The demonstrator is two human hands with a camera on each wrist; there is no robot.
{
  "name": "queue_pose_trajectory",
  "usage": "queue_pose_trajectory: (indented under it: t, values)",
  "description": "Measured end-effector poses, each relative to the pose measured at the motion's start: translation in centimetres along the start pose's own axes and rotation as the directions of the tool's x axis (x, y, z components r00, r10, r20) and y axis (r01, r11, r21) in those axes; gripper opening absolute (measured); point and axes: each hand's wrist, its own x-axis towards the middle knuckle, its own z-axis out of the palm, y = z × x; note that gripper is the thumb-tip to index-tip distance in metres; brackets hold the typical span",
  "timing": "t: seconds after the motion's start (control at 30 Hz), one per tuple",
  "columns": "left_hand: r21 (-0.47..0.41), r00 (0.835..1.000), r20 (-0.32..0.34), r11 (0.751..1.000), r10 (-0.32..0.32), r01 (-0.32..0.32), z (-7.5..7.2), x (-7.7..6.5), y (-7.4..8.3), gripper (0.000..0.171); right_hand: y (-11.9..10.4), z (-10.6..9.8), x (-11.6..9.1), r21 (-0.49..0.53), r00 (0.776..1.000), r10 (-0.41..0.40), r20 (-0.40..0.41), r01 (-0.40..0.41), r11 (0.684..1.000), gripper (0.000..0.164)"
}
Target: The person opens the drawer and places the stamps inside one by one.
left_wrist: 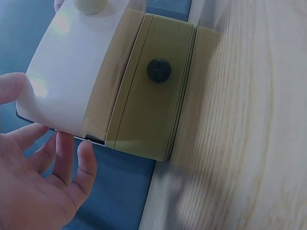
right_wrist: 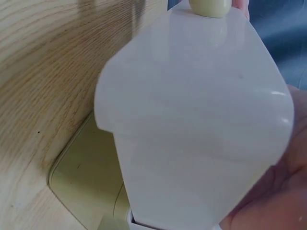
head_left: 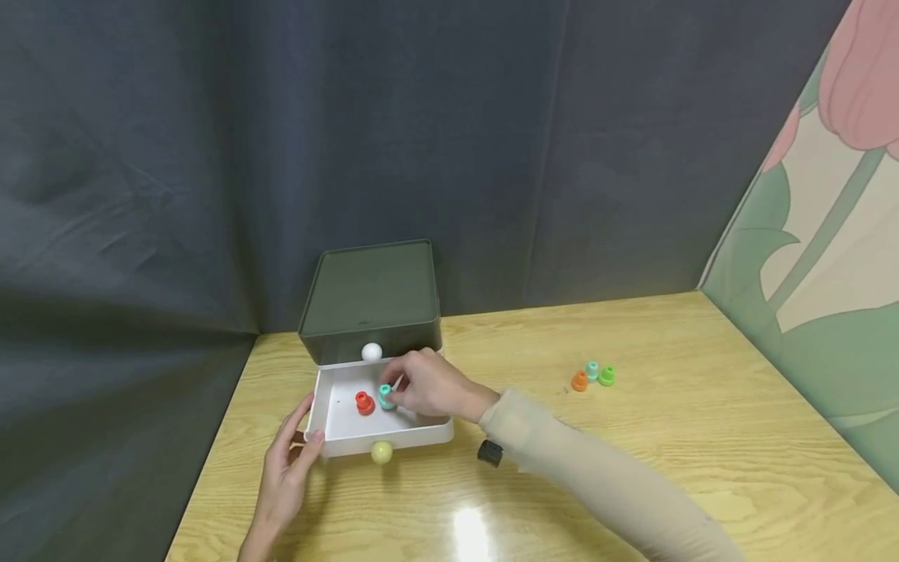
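Observation:
A white drawer (head_left: 424, 438) stands pulled out from a dark green cabinet (head_left: 374, 285). My left hand (head_left: 282, 472) grips its front left corner, thumb on the front and fingers along the side and underside; the left wrist view shows that thumb (left_wrist: 10, 87) against the white face. Inside the drawer, my right hand (head_left: 431, 384) pinches a small teal stepped peg-like piece (head_left: 385, 398) between thumb and fingers. A similar red piece (head_left: 364, 404) is just left of it on the drawer floor. In the right wrist view, the drawer wall (right_wrist: 192, 105) hides the fingertips.
Orange (head_left: 579, 381), light teal (head_left: 592, 370) and green (head_left: 607, 376) pieces sit together on the wooden table (head_left: 667, 437) at right. A pale yellow knob (head_left: 381, 453) juts from the drawer front, a white knob (head_left: 371, 353) above it. Dark curtain (head_left: 477, 156) hangs behind.

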Motion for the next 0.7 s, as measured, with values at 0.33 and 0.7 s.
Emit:
queue_pose_trajectory:
  t: [0.33, 0.7]
  values:
    - [-0.005, 1.000, -0.001, 1.000, -0.011, 0.011, -0.20, -0.05, -0.03, 0.053, -0.38, 0.30, 0.07, -0.093, 0.999, -0.028, -0.027, 0.026, 0.995, 0.012]
    - [0.007, 1.000, 0.016, 1.000, -0.024, 0.024, -0.10, -0.01, 0.10, 0.053, -0.36, 0.56, -0.41, -0.137, 0.999, -0.017, -0.048, 0.010, 0.990, 0.013]
